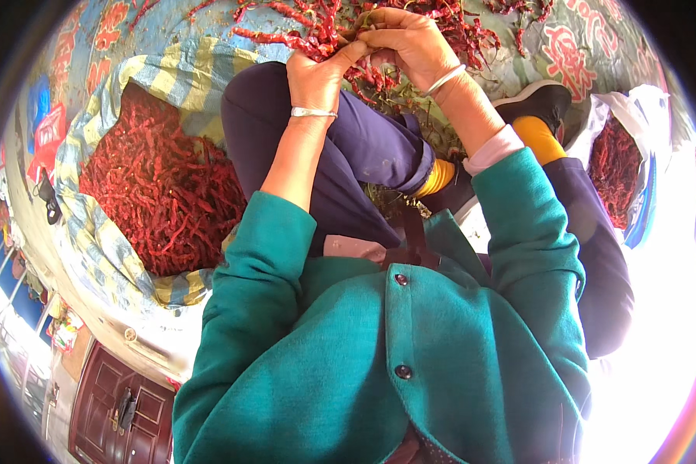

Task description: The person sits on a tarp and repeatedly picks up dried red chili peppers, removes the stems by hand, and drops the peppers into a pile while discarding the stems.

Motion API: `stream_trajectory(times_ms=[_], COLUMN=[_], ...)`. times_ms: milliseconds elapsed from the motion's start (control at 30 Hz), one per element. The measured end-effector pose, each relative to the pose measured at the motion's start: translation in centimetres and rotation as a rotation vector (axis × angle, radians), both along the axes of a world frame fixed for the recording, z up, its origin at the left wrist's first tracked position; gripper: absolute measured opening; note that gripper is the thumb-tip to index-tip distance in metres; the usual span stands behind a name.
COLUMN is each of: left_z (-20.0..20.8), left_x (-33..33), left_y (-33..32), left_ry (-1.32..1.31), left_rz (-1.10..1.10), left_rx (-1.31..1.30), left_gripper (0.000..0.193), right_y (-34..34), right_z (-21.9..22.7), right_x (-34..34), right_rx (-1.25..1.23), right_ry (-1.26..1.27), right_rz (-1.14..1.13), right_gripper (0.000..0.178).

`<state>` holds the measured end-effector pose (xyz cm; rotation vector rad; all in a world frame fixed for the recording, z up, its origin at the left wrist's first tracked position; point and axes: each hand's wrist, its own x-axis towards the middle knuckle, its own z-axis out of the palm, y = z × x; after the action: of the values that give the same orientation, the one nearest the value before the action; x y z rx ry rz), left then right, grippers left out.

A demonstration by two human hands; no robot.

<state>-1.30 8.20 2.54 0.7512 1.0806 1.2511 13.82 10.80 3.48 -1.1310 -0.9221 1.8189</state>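
Both my hands meet at the top of the view over a heap of dried red chillies. My left hand (pixel 317 77) is closed around a bunch of dried red chillies (pixel 315 37), which stick out beyond the fingers. The fingertips of my right hand (pixel 416 48) are pinched together against the left thumb, at the stem side of the bunch. Whatever lies between the right fingertips is too small to make out. More loose chillies (pixel 462 35) are spread on the printed sheet just past my hands.
On the left a checked woven sack (pixel 73 205) is full of red chillies (pixel 162 185). A white bag (pixel 651 116) with chillies stands at the right. My bent legs (pixel 356 147) and dark shoes (pixel 545 100) lie between them. A brown door (pixel 120 406) shows lower left.
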Motion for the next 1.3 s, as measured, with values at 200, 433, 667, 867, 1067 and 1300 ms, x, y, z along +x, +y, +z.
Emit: stream_trajectory(times_ms=[200, 433, 667, 867, 1067, 1300], left_z=[0.5, 0.4, 0.2, -0.3, 0.3, 0.7], left_x=[-0.5, -1.9, -1.3, -1.6, -1.2, -0.2], left_y=[-0.2, -0.4, 0.7, 1.3, 0.8, -0.1], left_ry=[0.213, 0.018, -0.082, -0.339, -0.142, -0.094], left_rz=[-0.112, -0.017, 0.065, 0.241, 0.175, -0.067], left_rx=[-0.012, -0.217, -0.197, -0.172, -0.132, 0.013], left_gripper=[0.017, 0.008, 0.014, 0.013, 0.015, 0.013], right_y=[-0.8, 2.7, 6.5, 7.3, 5.8, 2.0], right_z=[0.0, -0.9, -2.9, -4.1, 1.1, 4.1], right_x=[0.1, 4.7, 0.5, -1.2, 0.6, -0.9], right_rx=[0.315, 0.734, 0.89, 0.856, 0.594, 0.247], right_ry=[-0.503, -1.417, -1.463, -1.592, -1.11, -0.443], right_rz=[0.047, 0.025, 0.505, 0.373, 0.262, 0.157], right_gripper=[0.017, 0.029, 0.02, 0.028, 0.016, 0.019])
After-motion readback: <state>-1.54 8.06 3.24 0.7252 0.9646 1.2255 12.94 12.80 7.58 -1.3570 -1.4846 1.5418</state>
